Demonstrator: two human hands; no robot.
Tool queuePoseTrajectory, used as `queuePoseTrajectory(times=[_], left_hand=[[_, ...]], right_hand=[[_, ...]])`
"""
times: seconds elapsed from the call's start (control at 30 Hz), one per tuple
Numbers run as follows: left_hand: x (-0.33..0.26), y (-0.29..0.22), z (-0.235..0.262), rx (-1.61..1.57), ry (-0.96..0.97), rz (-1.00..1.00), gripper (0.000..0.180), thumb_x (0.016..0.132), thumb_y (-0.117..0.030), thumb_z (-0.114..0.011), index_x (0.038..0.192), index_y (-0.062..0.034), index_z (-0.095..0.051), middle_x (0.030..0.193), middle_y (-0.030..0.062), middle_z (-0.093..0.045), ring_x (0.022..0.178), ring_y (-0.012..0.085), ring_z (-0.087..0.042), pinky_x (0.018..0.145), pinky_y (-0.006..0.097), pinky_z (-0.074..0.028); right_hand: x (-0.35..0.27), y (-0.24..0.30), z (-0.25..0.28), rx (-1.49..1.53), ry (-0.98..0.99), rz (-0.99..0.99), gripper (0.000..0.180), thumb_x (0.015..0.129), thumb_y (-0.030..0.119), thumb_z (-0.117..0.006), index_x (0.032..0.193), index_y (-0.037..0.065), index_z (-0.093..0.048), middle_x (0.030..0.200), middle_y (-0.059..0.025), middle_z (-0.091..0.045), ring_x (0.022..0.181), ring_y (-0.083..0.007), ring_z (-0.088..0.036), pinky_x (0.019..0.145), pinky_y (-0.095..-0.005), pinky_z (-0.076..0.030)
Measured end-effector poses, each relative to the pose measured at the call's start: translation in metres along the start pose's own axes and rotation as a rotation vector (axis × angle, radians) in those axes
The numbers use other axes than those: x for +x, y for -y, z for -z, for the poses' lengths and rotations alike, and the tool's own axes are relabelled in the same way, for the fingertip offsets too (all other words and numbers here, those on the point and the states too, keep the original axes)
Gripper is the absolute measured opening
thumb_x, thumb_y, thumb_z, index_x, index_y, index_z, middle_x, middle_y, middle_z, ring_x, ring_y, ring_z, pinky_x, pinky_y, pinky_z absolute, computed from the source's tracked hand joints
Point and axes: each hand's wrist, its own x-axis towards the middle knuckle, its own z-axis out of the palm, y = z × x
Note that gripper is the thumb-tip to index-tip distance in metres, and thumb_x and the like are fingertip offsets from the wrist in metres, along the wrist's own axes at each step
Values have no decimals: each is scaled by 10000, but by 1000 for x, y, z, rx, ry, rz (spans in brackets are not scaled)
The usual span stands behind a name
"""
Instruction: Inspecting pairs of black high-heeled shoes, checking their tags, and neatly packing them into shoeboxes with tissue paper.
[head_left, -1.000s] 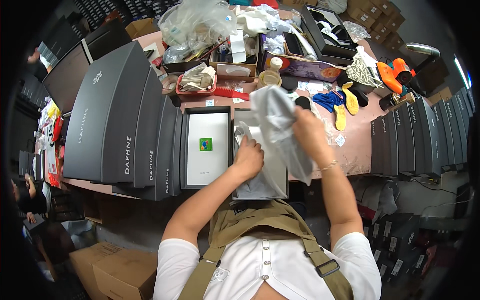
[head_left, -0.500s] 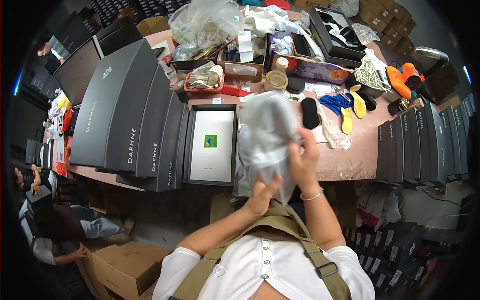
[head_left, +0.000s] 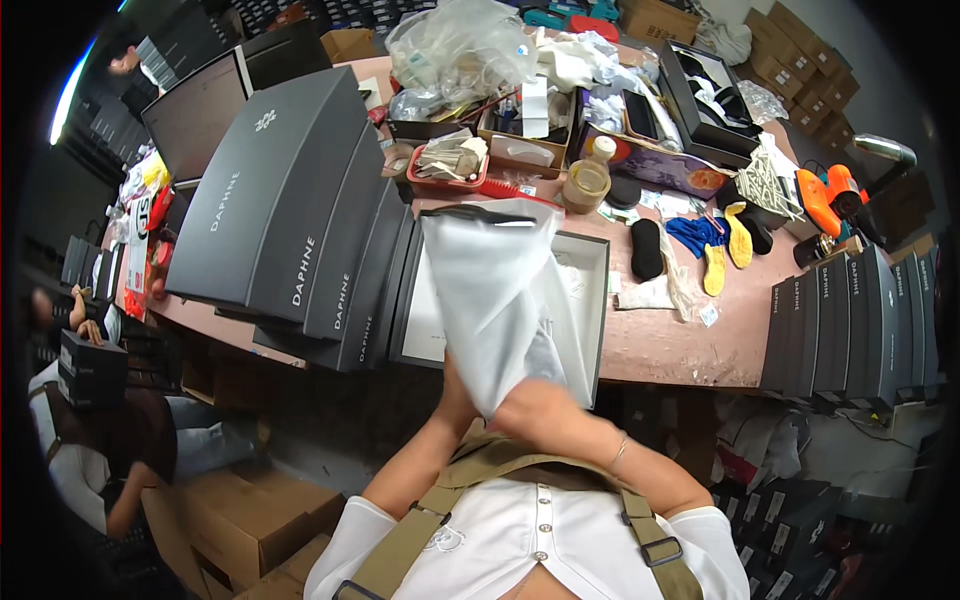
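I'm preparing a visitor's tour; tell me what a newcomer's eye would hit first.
Probably the pale bag, mid-picture, with the left hand and right hand at its lower end and an open box behind it. Next, the big dark gray boxes at the left of the pink table, then the bright orange object toward its right.

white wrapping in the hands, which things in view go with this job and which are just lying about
Apparently in use:
- white wrapping, with the right hand on it
- open grey box beneath it

Seemingly just lying about:
- bottle
- black oval item
- orange tool
- blue cloth
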Motion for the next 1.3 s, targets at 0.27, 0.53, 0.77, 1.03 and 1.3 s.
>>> queuePoseTrajectory(times=[0.27,0.53,0.77,1.03,1.3], left_hand=[[-7,-24,78,-120,65,369,393,976,-247,-468,1255,17,-551,1136,111,-637,1065,179,-587,949,318,-457],[10,-62,63,310,-38,207,258,917,-217,-606,965,28,-675,899,25,-662,757,76,-584,696,252,-485],[13,-124,13,1418,-455,-1079,90,780,-76,-675,794,5,-637,1048,110,-613,1002,273,-519,858,418,-413],[63,-74,72,1740,79,-161,486,764,-286,-718,1148,-16,-590,1199,164,-581,1080,369,-557,952,468,-403],[29,-26,-1,-314,-102,57,838,870,-657,-466,1373,10,-405,1385,200,-459,1239,309,-472,1026,414,-385]], right_hand=[[6,-16,101,79,-83,-485,356,769,168,-756,1073,35,-627,1043,-166,-647,955,-346,-626,850,-386,-495],[-15,-68,118,887,-247,-728,514,745,169,-774,1178,-2,-556,1023,-64,-647,904,-128,-602,836,-267,-480],[-70,-77,103,438,-869,-812,509,750,54,-763,1169,33,-475,1029,-66,-598,883,-120,-597,766,-252,-505],[-40,-38,66,558,-901,-700,590,758,46,-761,1274,27,-476,1190,-110,-573,1087,-183,-561,953,-311,-441],[-38,10,7,786,-719,-655,609,821,221,-715,1311,9,-423,1313,-142,-484,1237,-229,-452,1054,-365,-335]])
